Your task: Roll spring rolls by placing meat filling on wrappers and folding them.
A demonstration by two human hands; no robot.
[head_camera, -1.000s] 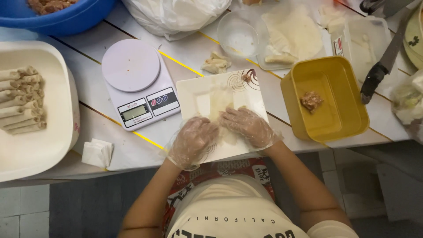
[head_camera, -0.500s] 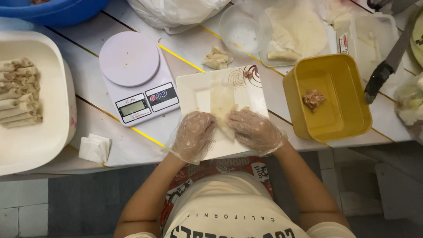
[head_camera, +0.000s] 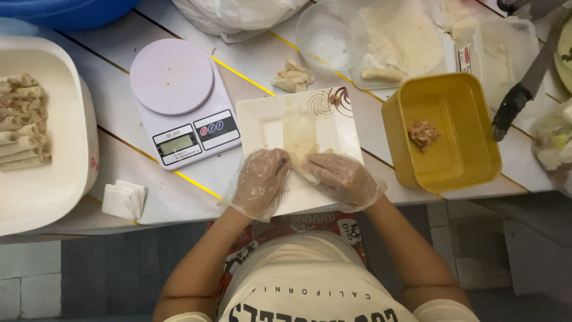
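Landmark: the square white plate (head_camera: 262,122) at the table edge. A thin pale wrapper (head_camera: 300,136) lies flat along the plate's centre. Both hands wear clear disposable gloves. The left hand (head_camera: 260,182) rests on the plate's near-left part, fingers curled together, fingertips on the wrapper's near end. The right hand (head_camera: 341,177) rests on the near-right part, fingers pressed together over the same end (whether the near edge is folded cannot be told). Left of the plate stands a white kitchen scale (head_camera: 182,101). Right of the plate sits a yellow container (head_camera: 444,140) holding a lump of filling (head_camera: 423,133).
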